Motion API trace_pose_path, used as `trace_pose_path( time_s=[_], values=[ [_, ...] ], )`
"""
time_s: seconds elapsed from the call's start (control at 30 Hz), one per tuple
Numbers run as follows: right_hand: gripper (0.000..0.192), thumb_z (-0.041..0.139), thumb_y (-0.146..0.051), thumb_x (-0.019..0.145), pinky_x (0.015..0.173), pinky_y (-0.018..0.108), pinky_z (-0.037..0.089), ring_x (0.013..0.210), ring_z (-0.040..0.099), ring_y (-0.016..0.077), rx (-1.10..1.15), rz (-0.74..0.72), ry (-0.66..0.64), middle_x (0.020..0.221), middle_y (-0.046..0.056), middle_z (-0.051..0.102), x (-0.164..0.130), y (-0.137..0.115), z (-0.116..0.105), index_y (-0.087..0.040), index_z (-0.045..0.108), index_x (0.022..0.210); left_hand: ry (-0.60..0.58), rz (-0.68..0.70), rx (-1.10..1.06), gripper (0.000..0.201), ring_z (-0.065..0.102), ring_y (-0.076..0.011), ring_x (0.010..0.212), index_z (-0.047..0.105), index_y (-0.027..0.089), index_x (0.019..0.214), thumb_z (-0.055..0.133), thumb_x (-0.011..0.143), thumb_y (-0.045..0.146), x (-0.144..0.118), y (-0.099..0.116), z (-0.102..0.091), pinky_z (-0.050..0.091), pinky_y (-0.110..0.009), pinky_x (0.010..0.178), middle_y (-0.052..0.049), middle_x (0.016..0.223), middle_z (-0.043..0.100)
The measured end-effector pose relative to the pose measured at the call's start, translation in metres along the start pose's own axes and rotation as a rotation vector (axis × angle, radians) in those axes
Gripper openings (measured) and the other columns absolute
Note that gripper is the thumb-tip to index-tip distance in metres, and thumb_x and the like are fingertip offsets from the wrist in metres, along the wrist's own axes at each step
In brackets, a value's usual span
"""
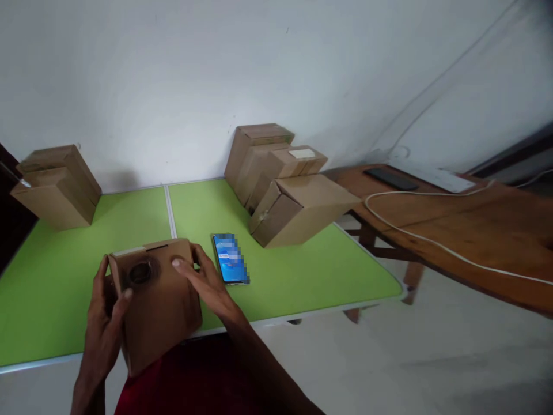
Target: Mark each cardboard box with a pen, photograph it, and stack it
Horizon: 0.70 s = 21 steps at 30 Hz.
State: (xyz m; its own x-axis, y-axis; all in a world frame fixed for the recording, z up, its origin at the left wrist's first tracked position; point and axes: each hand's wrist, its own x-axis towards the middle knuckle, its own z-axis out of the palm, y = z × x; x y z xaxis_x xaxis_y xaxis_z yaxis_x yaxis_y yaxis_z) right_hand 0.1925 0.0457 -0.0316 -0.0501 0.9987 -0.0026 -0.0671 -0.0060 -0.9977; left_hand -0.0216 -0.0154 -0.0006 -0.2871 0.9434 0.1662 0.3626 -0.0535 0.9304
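Between my two hands is a brown cardboard box [159,314], tilted over the front edge of the green table. Its upper face carries a round dark spot [140,272], which may be a hole or a mark, and a short dark slit. My left hand [103,311] grips the left side, thumb on the upper face. On the opposite side my right hand [203,279] holds the box, its thumb pressed near the top edge. A phone [230,258] with a lit blue screen lies on the table just right of my right hand.
Several cardboard boxes [309,204] stand at the back right of the green table [285,288], against the wall. More boxes [60,187] are at the back left. A wooden table [466,225] adjoins on the right, bearing a white cable [415,233] and a dark flat object [391,178].
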Motion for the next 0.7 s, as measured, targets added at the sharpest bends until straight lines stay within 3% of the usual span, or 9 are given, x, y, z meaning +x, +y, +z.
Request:
trace_pose_path(
  time_s=[0.1,0.2,0.27,0.37,0.57,0.7],
  values=[
    [0.117,0.097,-0.063,0.070,0.126,0.056,0.052,0.148,0.064,0.0392,-0.094,0.081,0.155,0.158,0.019,0.067,-0.003,-0.007,0.016,-0.023,0.043,0.166,0.012,0.031,0.074,0.102,0.039,-0.0436,0.169,0.039,0.033,0.178,0.073,0.092,0.075,-0.008,0.000,0.007,0.033,-0.066,0.137,-0.013,0.184,0.041],
    [0.134,0.100,-0.057,0.066,0.136,0.061,0.040,0.166,0.044,0.0427,-0.229,0.052,0.150,0.176,0.021,0.047,-0.009,-0.016,0.027,-0.024,0.029,0.174,0.060,0.025,0.127,0.100,0.045,-0.0447,0.165,0.039,0.038,0.178,0.072,0.092,0.077,-0.014,0.000,0.009,0.039,-0.069,0.133,-0.011,0.181,0.046],
    [0.132,0.098,-0.054,0.069,0.138,0.061,0.037,0.169,0.038,0.0431,-0.290,0.005,0.111,0.179,0.021,0.042,-0.013,-0.021,0.032,-0.024,0.026,0.176,0.102,-0.006,0.157,0.103,0.056,-0.0468,0.155,0.042,0.038,0.176,0.073,0.088,0.081,-0.017,0.004,0.009,0.047,-0.071,0.125,-0.014,0.170,0.058],
    [0.124,0.094,-0.050,0.074,0.137,0.063,0.038,0.165,0.043,0.0442,-0.357,-0.024,0.126,0.171,0.022,0.048,-0.019,-0.027,0.040,-0.023,0.027,0.175,0.152,-0.058,0.217,0.106,0.066,-0.0479,0.140,0.044,0.036,0.175,0.071,0.086,0.086,-0.019,0.013,0.008,0.054,-0.073,0.116,-0.017,0.154,0.067],
    [0.121,0.095,-0.050,0.073,0.129,0.070,0.046,0.151,0.055,0.0482,-0.468,-0.013,0.102,0.159,0.023,0.053,-0.015,-0.038,0.059,-0.019,0.034,0.172,0.255,-0.031,0.313,0.105,0.071,-0.0456,0.127,0.048,0.036,0.174,0.070,0.082,0.083,-0.011,0.010,0.002,0.057,-0.069,0.112,-0.013,0.151,0.069],
    [0.121,0.095,-0.060,0.077,0.129,0.072,0.045,0.153,0.053,0.0483,-0.512,-0.072,0.059,0.162,0.024,0.054,-0.010,-0.031,0.061,-0.020,0.033,0.174,0.238,-0.073,0.291,0.110,0.065,-0.0502,0.139,0.046,0.037,0.175,0.070,0.080,0.086,-0.002,-0.004,-0.003,0.050,-0.074,0.120,-0.012,0.164,0.062]
  ],
)
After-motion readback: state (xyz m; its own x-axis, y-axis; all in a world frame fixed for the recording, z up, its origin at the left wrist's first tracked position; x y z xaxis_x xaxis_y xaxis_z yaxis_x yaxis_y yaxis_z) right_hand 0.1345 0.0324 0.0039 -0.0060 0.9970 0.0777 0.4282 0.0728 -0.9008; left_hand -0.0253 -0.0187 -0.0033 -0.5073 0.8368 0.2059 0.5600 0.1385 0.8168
